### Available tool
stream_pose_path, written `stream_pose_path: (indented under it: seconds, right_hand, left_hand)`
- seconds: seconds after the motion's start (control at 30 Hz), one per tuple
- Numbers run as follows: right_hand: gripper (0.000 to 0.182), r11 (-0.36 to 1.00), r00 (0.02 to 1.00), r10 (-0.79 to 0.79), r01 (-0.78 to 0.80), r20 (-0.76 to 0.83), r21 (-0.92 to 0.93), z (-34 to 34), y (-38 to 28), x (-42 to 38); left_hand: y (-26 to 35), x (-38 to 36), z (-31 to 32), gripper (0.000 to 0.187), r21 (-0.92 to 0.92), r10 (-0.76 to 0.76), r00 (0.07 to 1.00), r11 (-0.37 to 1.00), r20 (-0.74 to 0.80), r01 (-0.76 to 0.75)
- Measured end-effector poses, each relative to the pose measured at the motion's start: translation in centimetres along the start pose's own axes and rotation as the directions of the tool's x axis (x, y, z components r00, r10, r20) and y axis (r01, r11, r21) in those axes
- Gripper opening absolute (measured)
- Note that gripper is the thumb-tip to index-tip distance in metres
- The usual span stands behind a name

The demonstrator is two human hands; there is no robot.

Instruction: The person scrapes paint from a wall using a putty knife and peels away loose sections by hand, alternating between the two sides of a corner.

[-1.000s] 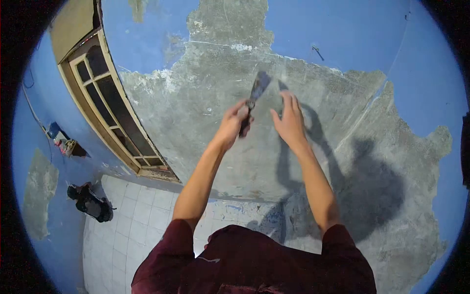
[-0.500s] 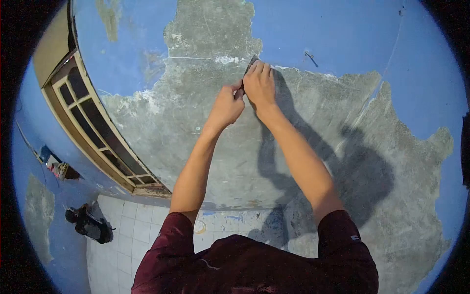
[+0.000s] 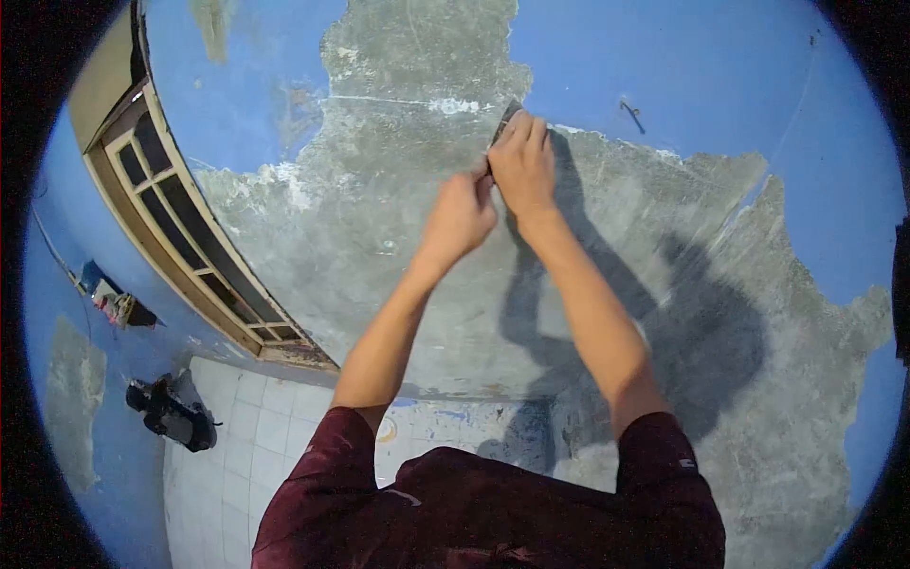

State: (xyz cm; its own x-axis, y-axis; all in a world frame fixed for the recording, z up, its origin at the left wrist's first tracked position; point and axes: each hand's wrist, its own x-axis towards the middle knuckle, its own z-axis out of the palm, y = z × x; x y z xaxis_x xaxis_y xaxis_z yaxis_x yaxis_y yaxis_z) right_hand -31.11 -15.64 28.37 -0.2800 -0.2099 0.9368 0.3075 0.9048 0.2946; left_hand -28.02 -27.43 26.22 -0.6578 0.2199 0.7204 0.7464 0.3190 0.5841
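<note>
A dark, flat-bladed scraper (image 3: 510,114) touches the wall at the edge between the blue paint (image 3: 607,57) and the bare grey plaster (image 3: 408,199). My right hand (image 3: 523,166) is closed on it, the fingers pressed over the blade near its upper end. Lower and to the left, my left hand (image 3: 462,213) grips the scraper's lower end, mostly hidden by the fingers. Both hands are close together. White flaked patches (image 3: 460,106) mark the plaster left of the blade.
A nail or hook (image 3: 632,116) sticks out of the blue paint at the right. A wooden-framed window (image 3: 190,228) is on the left. A black bag (image 3: 175,414) lies on the white tiled floor (image 3: 242,446). A small shelf with items (image 3: 114,302) hangs at far left.
The wall and its paint edge have shifted slightly right in view, and both hands with the scraper have shifted right too. The grip looks the same.
</note>
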Motion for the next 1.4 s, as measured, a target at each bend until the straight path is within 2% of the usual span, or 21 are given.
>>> stream_pose_path:
  seconds: [0.07,0.17,0.2,0.27,0.3,0.4,0.47,0.6,0.67,0.73,0.8,0.9,0.97,1.0,1.07,1.1,1.17,1.2,1.27,1.33,1.4]
  right_hand:
    - [0.007,0.998,0.997,-0.060,0.060,-0.045,0.010,0.1,0.6,0.1]
    - [0.005,0.993,0.998,0.041,-0.046,-0.052,-0.107,0.8,-0.5,0.6]
    - [0.006,0.979,0.995,0.082,-0.091,-0.059,-0.181,1.1,-0.6,0.8]
    - [0.004,0.984,0.994,0.075,-0.087,-0.080,-0.158,0.9,-0.2,0.4]
    - [0.005,0.994,0.996,0.035,-0.043,-0.084,-0.098,0.7,0.1,0.2]
    - [0.010,0.999,0.998,-0.027,0.024,-0.063,-0.045,-0.5,0.4,0.2]
    - [0.021,0.996,0.996,0.079,-0.077,-0.033,0.050,-0.8,0.2,0.2]
    - [0.028,0.993,0.993,0.105,-0.107,-0.051,-0.046,-1.4,-1.3,-0.5]
    - [0.032,0.993,0.991,0.116,-0.118,-0.064,-0.027,-1.4,-1.3,-0.6]
    - [0.029,0.991,0.988,0.126,-0.128,-0.090,-0.025,-1.2,-1.3,-0.3]
    - [0.028,0.994,0.990,0.107,-0.109,0.091,0.014,-1.6,-1.0,0.0]
    - [0.029,0.997,0.997,0.072,-0.072,0.032,-0.002,-0.8,-0.5,-0.1]
    - [0.032,0.999,0.990,0.025,-0.021,-0.138,0.030,-0.3,0.0,-0.5]
    - [0.032,0.999,0.990,0.033,-0.028,-0.134,0.040,-0.3,-0.1,-0.8]
    - [0.032,0.999,0.996,0.015,-0.012,-0.087,0.042,0.1,0.0,-0.6]
    - [0.030,0.996,0.996,0.082,-0.081,-0.042,0.040,0.7,-0.8,-0.4]
    - [0.031,0.985,0.989,0.142,-0.146,0.048,0.095,-0.8,-1.7,0.5]
    - [0.031,0.966,0.971,0.198,-0.216,0.132,0.144,-1.1,-1.8,0.7]
    - [0.024,0.974,0.977,0.195,-0.203,0.086,0.101,-0.4,-1.4,0.3]
    - [0.024,1.000,0.998,0.004,-0.005,-0.062,-0.014,0.2,-0.2,-0.6]
    - [0.020,0.999,0.992,-0.049,0.048,-0.114,-0.011,-0.1,0.0,-0.4]
  left_hand:
    - [0.5,0.4,-1.2,0.028,0.000,0.004,1.000,1.000,0.001,-0.004]
    - [4.7,3.2,-6.1,0.027,0.207,-0.098,0.947,0.978,0.306,0.034]
    - [3.7,3.0,-5.1,0.027,0.206,-0.091,0.949,0.978,0.303,0.028]
    - [0.4,1.6,-2.5,0.026,0.103,0.141,0.987,0.983,0.080,-0.149]
    - [1.3,0.9,-1.8,0.025,0.108,-0.034,0.993,0.994,0.109,0.022]
    - [1.4,1.1,-2.1,0.024,0.071,0.064,0.996,0.995,0.056,-0.067]
    - [1.2,2.3,-3.5,0.025,0.169,0.066,0.987,0.981,0.143,-0.091]
    - [1.5,2.9,-4.2,0.031,0.115,0.097,0.969,0.985,0.226,-0.126]
    - [1.5,2.8,-3.8,0.037,-0.013,-0.150,0.934,0.987,0.324,0.163]
    - [1.4,2.8,-3.5,0.040,-0.045,-0.092,0.946,0.993,0.310,0.111]
    - [2.2,2.6,-3.8,0.042,-0.078,-0.040,0.954,0.995,0.296,0.066]
    - [3.2,2.5,-3.6,0.042,-0.061,-0.199,0.920,0.971,0.338,0.232]
    - [1.1,1.6,-1.4,0.041,0.009,-0.035,0.987,0.999,0.157,0.034]
    - [0.2,1.5,-1.1,0.041,0.020,-0.041,0.986,0.999,0.160,0.038]
    - [-1.1,2.0,-0.7,0.039,0.202,0.268,0.962,0.941,0.051,-0.273]
    - [-0.3,2.9,-2.0,0.039,0.203,0.263,0.964,0.942,0.050,-0.267]
    - [2.2,5.0,-5.6,0.036,0.204,0.065,0.926,0.967,0.372,-0.150]
    - [2.2,4.9,-5.0,0.036,0.201,0.065,0.926,0.968,0.372,-0.149]
    - [1.7,4.1,-4.4,0.034,0.188,-0.028,0.942,0.981,0.336,-0.038]
    - [-1.7,2.9,-1.4,0.032,0.165,0.046,0.965,0.982,0.259,-0.091]
    - [-0.7,2.1,-0.6,0.034,0.091,0.249,0.968,0.964,0.016,-0.249]
